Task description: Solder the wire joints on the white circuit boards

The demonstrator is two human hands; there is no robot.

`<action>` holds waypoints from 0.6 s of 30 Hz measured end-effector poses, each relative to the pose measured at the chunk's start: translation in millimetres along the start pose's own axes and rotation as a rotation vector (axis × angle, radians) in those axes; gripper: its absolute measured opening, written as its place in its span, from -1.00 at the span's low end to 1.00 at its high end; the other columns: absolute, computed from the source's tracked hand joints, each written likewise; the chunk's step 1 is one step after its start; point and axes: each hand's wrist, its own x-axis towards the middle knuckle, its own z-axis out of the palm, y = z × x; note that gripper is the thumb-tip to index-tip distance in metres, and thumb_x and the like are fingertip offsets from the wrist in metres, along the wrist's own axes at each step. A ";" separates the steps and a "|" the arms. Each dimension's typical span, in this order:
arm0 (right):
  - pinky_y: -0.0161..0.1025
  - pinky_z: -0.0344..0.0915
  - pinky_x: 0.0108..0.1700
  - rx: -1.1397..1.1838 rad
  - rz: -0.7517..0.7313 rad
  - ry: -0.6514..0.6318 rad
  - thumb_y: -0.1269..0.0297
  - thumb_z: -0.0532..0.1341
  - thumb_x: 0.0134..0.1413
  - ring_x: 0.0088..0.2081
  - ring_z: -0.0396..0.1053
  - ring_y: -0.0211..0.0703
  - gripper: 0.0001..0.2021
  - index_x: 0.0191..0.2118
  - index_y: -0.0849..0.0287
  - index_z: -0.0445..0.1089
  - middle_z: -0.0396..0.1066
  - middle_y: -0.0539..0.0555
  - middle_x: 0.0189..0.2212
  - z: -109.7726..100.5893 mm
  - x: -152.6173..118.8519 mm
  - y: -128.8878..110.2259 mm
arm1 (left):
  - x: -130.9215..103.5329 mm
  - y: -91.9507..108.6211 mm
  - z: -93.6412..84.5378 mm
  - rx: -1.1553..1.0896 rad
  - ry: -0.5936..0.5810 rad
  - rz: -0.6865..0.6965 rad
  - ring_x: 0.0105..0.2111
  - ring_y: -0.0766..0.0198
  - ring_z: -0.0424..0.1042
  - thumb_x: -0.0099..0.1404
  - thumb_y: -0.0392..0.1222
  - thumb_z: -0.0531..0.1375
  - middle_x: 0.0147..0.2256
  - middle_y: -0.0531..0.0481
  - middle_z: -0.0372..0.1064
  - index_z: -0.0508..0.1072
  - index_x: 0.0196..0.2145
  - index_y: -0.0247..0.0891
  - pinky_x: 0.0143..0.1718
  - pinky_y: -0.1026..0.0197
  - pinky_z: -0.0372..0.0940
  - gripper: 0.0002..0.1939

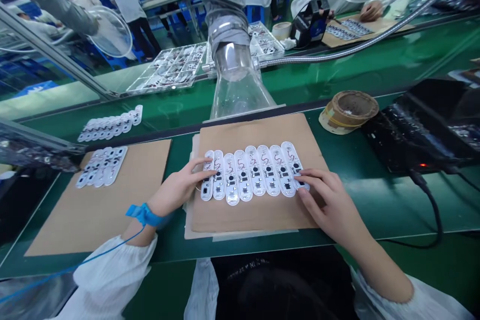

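A row of several white, round-ended circuit boards [257, 172] lies on a sheet of brown cardboard [258, 217], each with black chips and thin red wires. At the row's left end, my left hand [183, 180] has its index finger and thumb on the outermost boards. My right hand [324, 197] grips the rightmost board at its edge, fingers above and thumb below, partly covering its lower end. A blue wrist strap [144, 215] with a cord circles my left wrist.
More boards lie on a second cardboard [123, 200] and on the green ledge behind. A clear fume hood [240, 92] hangs beyond my boards. A tape roll [348, 111] and a black device [423, 125] with cables stand to the right. Across the bench, a person's hand [371, 11] rests near other boards.
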 end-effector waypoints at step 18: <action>0.22 0.35 0.11 -0.066 -0.036 -0.014 0.22 0.15 0.52 0.11 0.37 0.21 -0.79 0.09 0.07 0.47 0.44 0.24 0.11 3.1 -1.4 0.9 | -29.4 45.6 34.6 0.096 0.120 -0.123 -0.08 0.09 0.64 0.64 0.09 -0.01 0.40 -0.13 0.28 0.37 0.38 0.04 -0.28 0.13 0.61 -0.54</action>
